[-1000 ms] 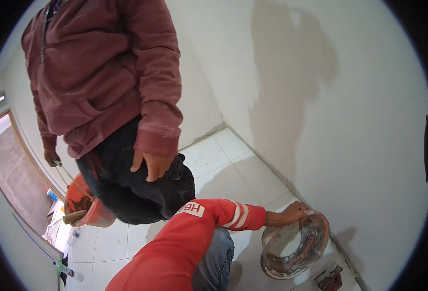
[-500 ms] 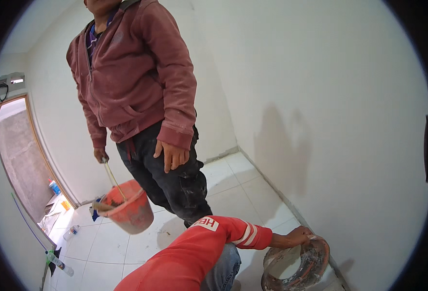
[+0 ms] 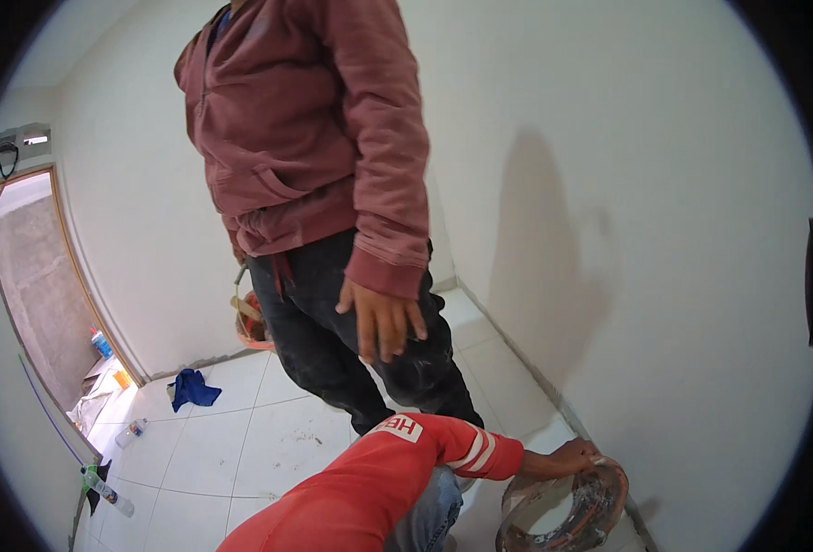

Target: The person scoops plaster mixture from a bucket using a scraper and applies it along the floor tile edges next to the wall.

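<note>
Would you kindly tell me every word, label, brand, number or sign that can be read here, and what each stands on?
Red sleeve: bold red letters on a white patch; I don't copy printed words, so they stay unquoted.
Nearer clear bottle: any print is too small to read.
Farther clear bottle: likewise.
Blue container: likewise.
I can make out no other lettering.

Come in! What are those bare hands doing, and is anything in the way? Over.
Left hand gripping container's rim. Right hand out of view. Round, white-smeared container beside the wall. Maroon-jacketed co-worker standing close, not blocking it.
</note>
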The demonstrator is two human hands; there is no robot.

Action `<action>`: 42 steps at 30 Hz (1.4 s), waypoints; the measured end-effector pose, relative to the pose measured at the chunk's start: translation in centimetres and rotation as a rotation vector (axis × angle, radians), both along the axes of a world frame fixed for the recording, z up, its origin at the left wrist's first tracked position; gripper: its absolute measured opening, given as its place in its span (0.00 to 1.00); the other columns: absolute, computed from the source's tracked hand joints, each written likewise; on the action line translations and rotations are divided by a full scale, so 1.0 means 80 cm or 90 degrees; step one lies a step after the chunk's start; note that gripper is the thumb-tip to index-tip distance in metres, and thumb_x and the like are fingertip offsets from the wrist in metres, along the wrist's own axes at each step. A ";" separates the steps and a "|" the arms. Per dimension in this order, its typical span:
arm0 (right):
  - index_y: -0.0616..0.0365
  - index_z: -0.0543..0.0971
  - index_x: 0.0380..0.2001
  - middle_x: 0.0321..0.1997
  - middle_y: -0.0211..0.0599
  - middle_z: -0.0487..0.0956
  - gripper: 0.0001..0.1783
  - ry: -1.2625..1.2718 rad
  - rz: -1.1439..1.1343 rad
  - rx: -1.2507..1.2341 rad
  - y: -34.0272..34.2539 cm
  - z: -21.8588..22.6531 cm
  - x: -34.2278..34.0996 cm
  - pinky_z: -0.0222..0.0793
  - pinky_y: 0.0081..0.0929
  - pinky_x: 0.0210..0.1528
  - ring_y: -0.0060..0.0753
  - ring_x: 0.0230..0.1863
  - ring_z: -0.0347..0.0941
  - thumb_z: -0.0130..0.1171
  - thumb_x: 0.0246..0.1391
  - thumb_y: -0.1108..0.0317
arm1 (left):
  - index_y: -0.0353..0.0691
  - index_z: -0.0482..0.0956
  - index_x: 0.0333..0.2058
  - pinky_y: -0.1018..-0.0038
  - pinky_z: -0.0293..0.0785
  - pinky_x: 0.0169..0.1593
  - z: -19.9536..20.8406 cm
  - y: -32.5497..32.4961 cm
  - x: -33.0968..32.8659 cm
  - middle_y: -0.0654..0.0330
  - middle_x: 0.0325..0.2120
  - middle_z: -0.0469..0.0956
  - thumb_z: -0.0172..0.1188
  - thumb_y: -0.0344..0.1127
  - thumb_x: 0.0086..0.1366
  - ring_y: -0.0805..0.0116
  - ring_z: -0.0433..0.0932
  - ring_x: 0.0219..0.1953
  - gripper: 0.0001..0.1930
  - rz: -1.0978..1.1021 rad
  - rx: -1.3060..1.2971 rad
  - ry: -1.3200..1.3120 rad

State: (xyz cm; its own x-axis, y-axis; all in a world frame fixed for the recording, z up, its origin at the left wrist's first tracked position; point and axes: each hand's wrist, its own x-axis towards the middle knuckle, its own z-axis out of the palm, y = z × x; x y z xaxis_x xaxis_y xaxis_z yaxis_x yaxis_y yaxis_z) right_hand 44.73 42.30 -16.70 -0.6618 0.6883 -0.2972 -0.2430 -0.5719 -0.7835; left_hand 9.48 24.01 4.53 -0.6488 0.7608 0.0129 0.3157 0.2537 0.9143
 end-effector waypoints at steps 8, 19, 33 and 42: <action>0.61 0.79 0.46 0.23 0.33 0.73 0.15 0.022 -0.023 -0.051 -0.003 0.006 0.009 0.69 0.32 0.27 0.32 0.22 0.69 0.53 0.72 0.59 | 0.35 0.87 0.41 0.67 0.75 0.42 0.013 0.012 0.014 0.55 0.33 0.83 0.64 0.37 0.51 0.63 0.80 0.36 0.19 0.003 -0.018 -0.020; 0.60 0.79 0.44 0.20 0.31 0.70 0.15 0.048 -0.053 -0.121 -0.047 0.012 0.026 0.65 0.32 0.24 0.30 0.20 0.66 0.51 0.73 0.58 | 0.26 0.84 0.50 0.70 0.74 0.40 -0.021 -0.011 0.006 0.53 0.38 0.84 0.68 0.38 0.54 0.70 0.78 0.35 0.26 -0.051 -0.012 -0.057; 0.59 0.77 0.41 0.18 0.29 0.66 0.16 0.057 -0.054 -0.188 -0.069 0.037 0.038 0.61 0.31 0.21 0.29 0.17 0.63 0.48 0.73 0.58 | 0.28 0.84 0.41 0.72 0.72 0.46 -0.001 -0.035 0.027 0.56 0.39 0.83 0.63 0.34 0.51 0.65 0.78 0.41 0.19 -0.021 -0.037 -0.066; 0.58 0.77 0.40 0.16 0.28 0.64 0.16 0.039 -0.021 -0.222 -0.081 0.053 0.039 0.58 0.30 0.19 0.28 0.16 0.60 0.47 0.73 0.57 | 0.31 0.85 0.47 0.71 0.73 0.42 -0.007 -0.054 0.015 0.59 0.33 0.83 0.62 0.34 0.53 0.68 0.78 0.36 0.22 -0.019 -0.011 -0.112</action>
State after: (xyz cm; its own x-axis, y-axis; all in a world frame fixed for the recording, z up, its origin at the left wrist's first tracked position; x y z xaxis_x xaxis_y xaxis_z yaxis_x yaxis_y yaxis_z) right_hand 47.82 35.86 -12.50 -0.6651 0.5738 -0.4779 -0.3065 -0.7934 -0.5260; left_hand 10.65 19.68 3.98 -0.6165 0.7794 -0.1113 0.1596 0.2621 0.9518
